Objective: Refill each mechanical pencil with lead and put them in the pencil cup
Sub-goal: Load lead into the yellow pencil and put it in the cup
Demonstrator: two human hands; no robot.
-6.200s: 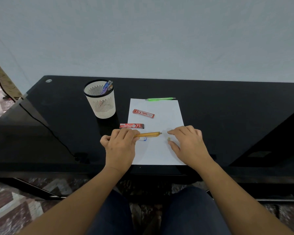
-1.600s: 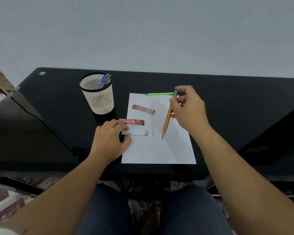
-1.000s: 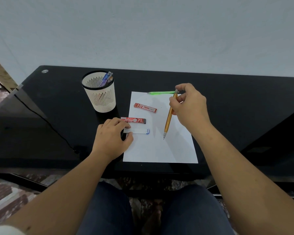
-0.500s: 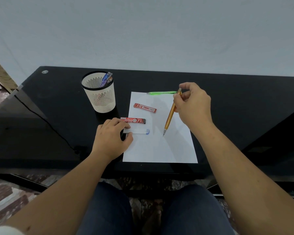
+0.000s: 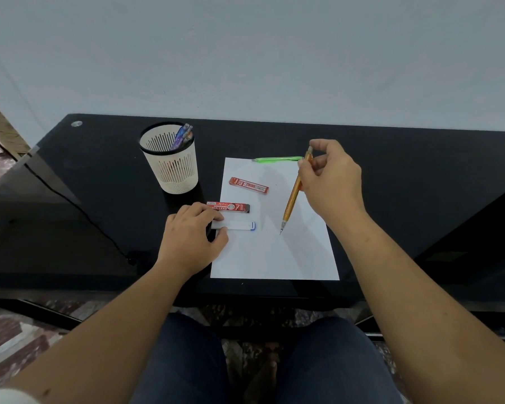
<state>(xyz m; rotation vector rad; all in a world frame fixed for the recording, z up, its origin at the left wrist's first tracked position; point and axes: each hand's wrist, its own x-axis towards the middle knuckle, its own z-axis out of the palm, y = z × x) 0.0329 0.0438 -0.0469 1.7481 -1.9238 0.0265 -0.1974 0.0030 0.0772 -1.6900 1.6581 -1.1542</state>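
My right hand [image 5: 331, 182] grips an orange mechanical pencil [image 5: 292, 198] near its top, tip down just above the white paper [image 5: 274, 252], thumb at the cap end. My left hand [image 5: 191, 237] rests at the paper's left edge, fingers on the end of a white lead tube with a blue cap [image 5: 239, 225]. Two red lead cases lie on the paper, one [image 5: 229, 207] by my left fingers and another [image 5: 249, 185] farther back. A green pencil [image 5: 276, 160] lies across the paper's far edge. The white slotted pencil cup [image 5: 171, 161] stands at the left with purple pencils inside.
Everything sits on a black glossy table [image 5: 405, 176] against a pale wall. A dark cable [image 5: 70, 199] runs over the table's left part. My legs show below the table's front edge.
My right hand has carried the orange pencil from lying flat near the left hand to upright over the paper's right side. My left hand moved onto the white lead tube and stays there.
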